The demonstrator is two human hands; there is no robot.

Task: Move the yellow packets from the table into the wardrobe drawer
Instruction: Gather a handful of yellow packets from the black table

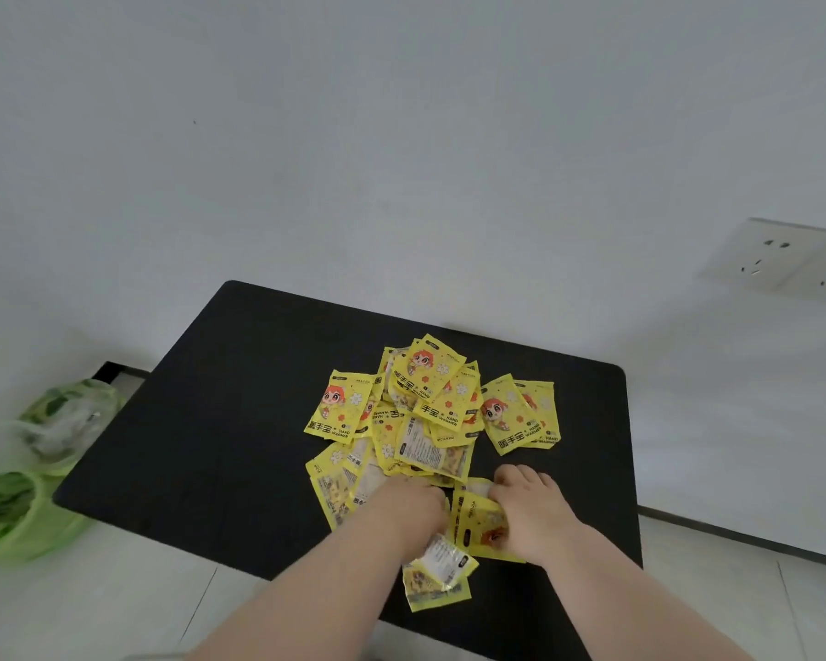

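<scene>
Several yellow hand-warmer packets point(425, 407) lie in a loose pile on a black table point(220, 422). My left hand point(408, 510) presses down on the near side of the pile, fingers curled over packets. My right hand point(530, 512) grips a yellow packet point(478, 522) at the pile's near right edge. Two more packets point(437, 577) stick out between my wrists, close to the table's front edge. No wardrobe or drawer is in view.
Green plastic bags point(34, 469) lie on the pale tiled floor left of the table. A white wall stands right behind the table, with a socket plate point(783, 257) at the right.
</scene>
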